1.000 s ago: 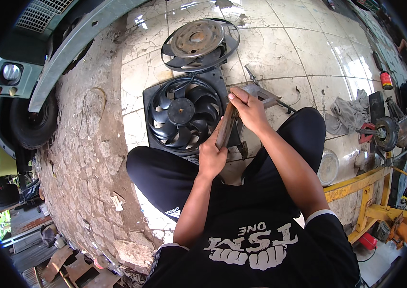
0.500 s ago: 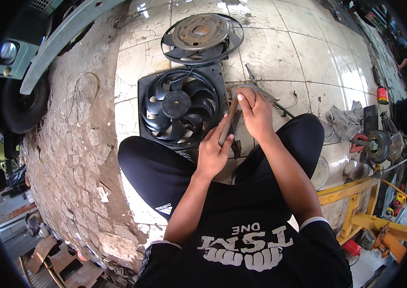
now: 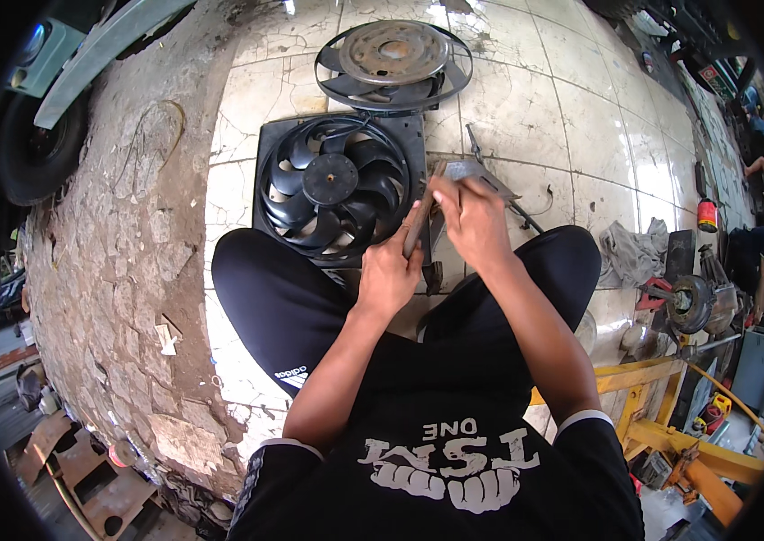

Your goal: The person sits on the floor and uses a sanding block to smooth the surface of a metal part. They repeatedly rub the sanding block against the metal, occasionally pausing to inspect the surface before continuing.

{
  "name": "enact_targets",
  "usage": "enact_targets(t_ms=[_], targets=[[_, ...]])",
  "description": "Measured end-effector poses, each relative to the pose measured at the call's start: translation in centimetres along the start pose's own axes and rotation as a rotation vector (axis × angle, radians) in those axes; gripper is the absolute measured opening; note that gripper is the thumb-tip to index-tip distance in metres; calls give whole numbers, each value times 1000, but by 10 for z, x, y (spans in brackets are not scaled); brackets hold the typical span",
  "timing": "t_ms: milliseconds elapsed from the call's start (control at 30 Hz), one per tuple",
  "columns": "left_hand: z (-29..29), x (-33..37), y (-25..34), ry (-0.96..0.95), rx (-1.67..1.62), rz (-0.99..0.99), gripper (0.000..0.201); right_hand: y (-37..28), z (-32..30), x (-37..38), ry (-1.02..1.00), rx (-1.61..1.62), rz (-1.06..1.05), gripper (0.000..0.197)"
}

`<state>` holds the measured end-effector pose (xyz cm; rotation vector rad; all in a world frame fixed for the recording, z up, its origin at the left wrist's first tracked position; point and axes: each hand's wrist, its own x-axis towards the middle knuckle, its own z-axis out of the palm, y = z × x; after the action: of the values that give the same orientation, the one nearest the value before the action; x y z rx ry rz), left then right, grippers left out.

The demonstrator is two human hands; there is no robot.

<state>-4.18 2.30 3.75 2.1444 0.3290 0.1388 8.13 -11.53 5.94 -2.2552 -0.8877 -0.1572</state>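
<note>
A narrow, flat brown strip (image 3: 414, 236), which may be wood or rusty metal, slants between my hands above my crossed legs. My left hand (image 3: 388, 278) is closed around its lower part, fingers along one side and thumb on the other. With curled fingers, my right hand (image 3: 474, 224) pinches at the strip's upper part, and the tip pokes out past the fingers. Just beyond my left hand lies a black radiator fan (image 3: 330, 180) in a square shroud. Behind my right hand, a grey metal piece (image 3: 481, 173) is partly hidden.
Farther out, a rusty round disc (image 3: 382, 68) rests on another ringed fan (image 3: 355, 101). A thin rod tool (image 3: 474, 142) lies on the tiles. To the right are a grey rag (image 3: 631, 255), a red can (image 3: 707, 215) and a yellow metal frame (image 3: 643, 379). Broken paving (image 3: 120, 298) stretches left.
The strip has tilted more upright and come slightly nearer. My right thumb has slid off its upper end, and that hand now pinches lower down. My left hand keeps its hold.
</note>
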Motion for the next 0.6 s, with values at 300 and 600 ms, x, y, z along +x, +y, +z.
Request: enact_targets(t_ms=[300, 600], targets=[[7, -6, -14, 36, 31, -9, 80, -15, -2, -9, -21, -35, -97, 15], [1, 0, -9, 43, 11, 8, 78, -14, 2, -17, -76, -170, -106, 22]])
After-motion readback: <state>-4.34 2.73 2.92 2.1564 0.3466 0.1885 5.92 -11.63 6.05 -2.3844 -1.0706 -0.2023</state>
